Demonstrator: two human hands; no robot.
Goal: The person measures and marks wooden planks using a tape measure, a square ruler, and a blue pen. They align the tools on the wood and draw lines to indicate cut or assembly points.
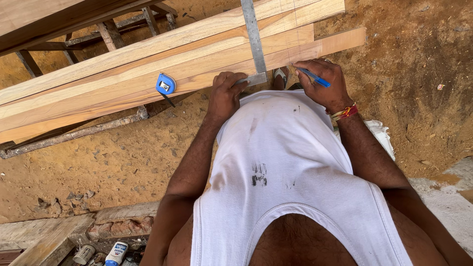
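Several long light wooden planks [148,69] lie side by side on a rough stand in front of me. A metal square [253,37] lies across them, and my left hand [227,91] presses its lower end against the near plank's edge. My right hand [322,83] holds a blue pen [313,77] with its tip at the plank edge, just right of the square. A blue tape measure [166,84] rests on the near plank, left of my left hand. Thin pencil lines run across the planks near the square.
Sandy dirt ground [419,64] lies all around. A dark wooden frame [108,29] stands behind the planks. Bricks and a wooden board [54,236] sit at the lower left, with small bottles [116,253] beside them. A white bag [382,135] lies behind my right arm.
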